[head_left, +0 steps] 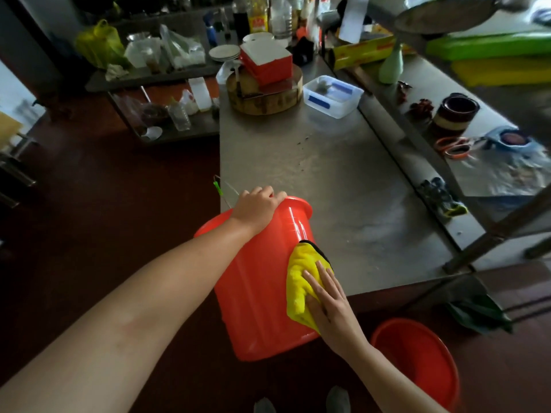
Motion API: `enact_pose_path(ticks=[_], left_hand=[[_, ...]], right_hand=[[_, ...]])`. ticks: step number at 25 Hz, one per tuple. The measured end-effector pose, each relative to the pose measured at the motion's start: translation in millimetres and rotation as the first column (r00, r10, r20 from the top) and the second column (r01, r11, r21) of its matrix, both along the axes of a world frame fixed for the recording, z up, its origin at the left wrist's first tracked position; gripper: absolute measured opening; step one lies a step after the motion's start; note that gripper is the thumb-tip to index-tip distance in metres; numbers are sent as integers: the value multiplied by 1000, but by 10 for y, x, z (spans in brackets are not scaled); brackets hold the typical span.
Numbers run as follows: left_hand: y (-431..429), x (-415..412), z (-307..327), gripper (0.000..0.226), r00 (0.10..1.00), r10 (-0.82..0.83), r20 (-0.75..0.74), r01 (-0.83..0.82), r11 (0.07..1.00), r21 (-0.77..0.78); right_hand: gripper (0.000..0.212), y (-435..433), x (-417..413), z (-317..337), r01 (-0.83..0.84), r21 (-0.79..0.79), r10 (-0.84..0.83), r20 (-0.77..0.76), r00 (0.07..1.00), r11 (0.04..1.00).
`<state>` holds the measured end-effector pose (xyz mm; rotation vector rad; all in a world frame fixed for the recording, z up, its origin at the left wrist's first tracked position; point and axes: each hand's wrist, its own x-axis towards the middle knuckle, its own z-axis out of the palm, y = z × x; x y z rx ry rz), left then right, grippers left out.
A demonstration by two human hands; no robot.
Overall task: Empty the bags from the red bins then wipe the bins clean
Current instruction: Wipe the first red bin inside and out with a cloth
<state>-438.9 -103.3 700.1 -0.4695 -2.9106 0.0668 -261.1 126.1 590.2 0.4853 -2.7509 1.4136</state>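
Glossy plastic bin [262, 293], fuzzy cloth [301, 281]

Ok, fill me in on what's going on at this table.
A person is wiping a red plastic bin, tilted at the edge of the steel table. The left hand grips its rim, and the right hand presses a yellow cloth flat against its outer wall. A second red plastic bin stands on the floor to the right.

We can't see inside the tilted red bin [262, 287]; left hand [256, 208] fingertips are hidden over its rim. Second bin [417, 359] partly behind right arm [399, 380]. Bottles [269, 16] cropped, labels unreadable.
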Motion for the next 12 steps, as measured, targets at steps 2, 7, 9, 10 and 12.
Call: enact_pose_path(ticks=[2,7,9,10,12], left_hand=[[195,-115,11,51,996,85,39,-87,994,71],[215,-248,-100,56,956,285,70,-284,837,467],[97,-225,-153,43,907,415,65,-370,714,594],[28,-182,-176,37,870,484,92,-418,625,659],[-120,-36,-242,34,784,593,183,-506,441,741]], right_hand=[[48,222,-85,71,56,44,-55,-34,998,997],[47,743,-512,426,207,215,-154,-241,958,954],[47,863,-704,589,224,203,-161,-288,944,953],[47,891,-813,686,222,175,-162,-304,939,959],[47,843,-1026,884,190,97,-152,-311,938,977]])
